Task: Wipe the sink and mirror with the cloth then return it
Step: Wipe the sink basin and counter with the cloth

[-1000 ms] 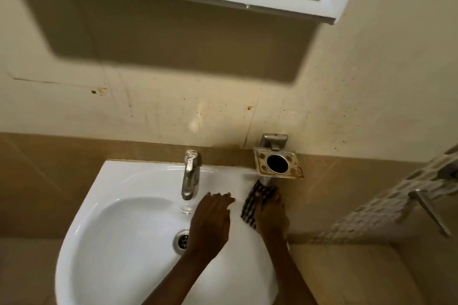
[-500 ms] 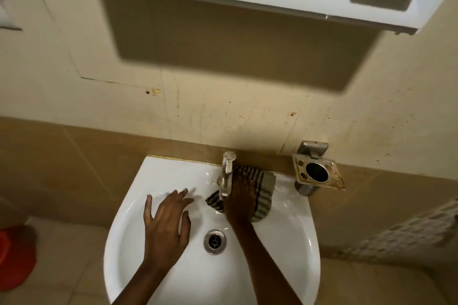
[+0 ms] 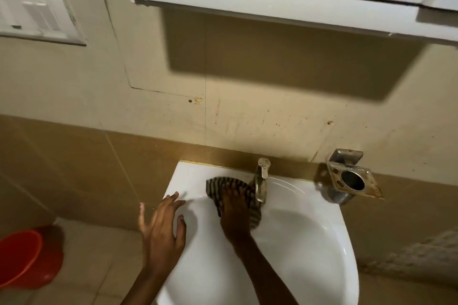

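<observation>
Striped brown-and-dark cloth (image 3: 231,192) pinned under the right hand (image 3: 235,215), fingers pressed down flat over it rather than clenched, on the back left ledge of the sink (image 3: 309,242). Bunched partly over the ledge and partly over the inner slope of the basin, its right edge touching the base of the metal tap (image 3: 261,182). Left hand (image 3: 161,228) released, holding nothing, fingers spread, fingertips over the sink's left rim and the palm out past the edge. White ceramic around both hands, glossy. Further right, fixed to the wall just beside the sink's back corner, a rusty metal tumbler holder (image 3: 352,178). Higher up, a stained beige wall (image 3: 272,111) over a brown tile band, and the white frame of a mirror cabinet (image 3: 285,0) at top, only its lower edge visible. Off to the left, a white switch plate (image 3: 37,15) on the wall and a red bucket (image 3: 27,257) on the floor.
</observation>
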Demonstrator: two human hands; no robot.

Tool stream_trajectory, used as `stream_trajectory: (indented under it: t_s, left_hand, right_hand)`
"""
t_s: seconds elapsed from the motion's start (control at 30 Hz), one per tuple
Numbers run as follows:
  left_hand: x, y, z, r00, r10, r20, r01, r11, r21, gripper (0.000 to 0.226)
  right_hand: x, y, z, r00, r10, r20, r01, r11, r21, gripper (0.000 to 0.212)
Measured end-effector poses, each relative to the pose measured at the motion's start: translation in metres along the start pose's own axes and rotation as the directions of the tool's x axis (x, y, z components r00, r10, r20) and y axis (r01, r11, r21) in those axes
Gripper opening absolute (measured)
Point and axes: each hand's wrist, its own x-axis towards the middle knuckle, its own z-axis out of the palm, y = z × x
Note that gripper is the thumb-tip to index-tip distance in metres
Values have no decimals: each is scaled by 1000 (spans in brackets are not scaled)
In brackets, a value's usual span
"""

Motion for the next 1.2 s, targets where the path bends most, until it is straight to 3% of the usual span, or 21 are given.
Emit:
stream_trajectory:
  t_s: [0.1, 0.17, 0.27, 0.33, 0.43, 0.5, 0.57, 0.6, 0.67, 0.8, 0.9, 1.1, 1.2]
  left_hand:
    - [6, -14, -10, 1000, -11, 9, 11, 1000, -20, 36]
    - [12, -22, -18, 999, -43, -5, 43, 999, -22, 42]
    - [12, -38, -26, 996, -81, 38, 82, 996, -27, 66]
    - [12, -45, -29, 989, -97, 114, 108, 990, -90, 71]
    - [12, -53, -30, 966, -124, 225, 170, 966, -194, 70]
    - [12, -57, -28, 951, -145, 274, 218, 942, -255, 59]
    - [11, -58, -23, 929, -177, 325, 279, 912, -301, 44]
    - [10, -58, -21, 922, -179, 343, 292, 904, -313, 40]
    - [4, -55, -15, 918, -161, 362, 286, 901, -325, 40]
    - [-17, -47, -10, 916, -126, 382, 269, 897, -351, 41]
    - [-33, -44, -7, 920, -118, 375, 267, 888, -375, 39]
    - [-53, -25, 7, 911, -145, 385, 291, 888, -356, 38]
    - [-58, -19, 12, 894, -125, 430, 305, 874, -380, 39]
  right_hand:
    - [46, -24, 2, 953, 302, 30, -302, 953, -14, 45]
    - [57, -49, 11, 925, 379, -20, -379, 925, -34, 43]
    - [42, -106, 38, 977, 179, 120, -181, 983, 12, 47]
    - [28, -135, 51, 951, 46, 307, -70, 995, 67, 58]
    - [13, -150, 47, 897, -12, 442, -22, 997, 70, 59]
    - [-11, -155, 30, 860, -2, 510, -122, 970, 210, 59]
    - [-43, -164, 3, 820, -15, 572, -268, 873, 407, 55]
    - [-62, -165, -9, 808, -76, 585, -231, 872, 432, 53]
    - [-101, -150, -35, 770, -208, 603, -99, 895, 435, 51]
    - [-160, -99, -90, 612, -153, 776, -17, 978, 207, 60]
    - [-159, -97, -91, 613, -126, 780, 54, 992, 118, 63]
    - [-136, -134, -75, 696, -176, 696, -59, 952, 299, 38]
    - [-165, -95, -105, 657, -181, 732, 51, 979, 196, 48]
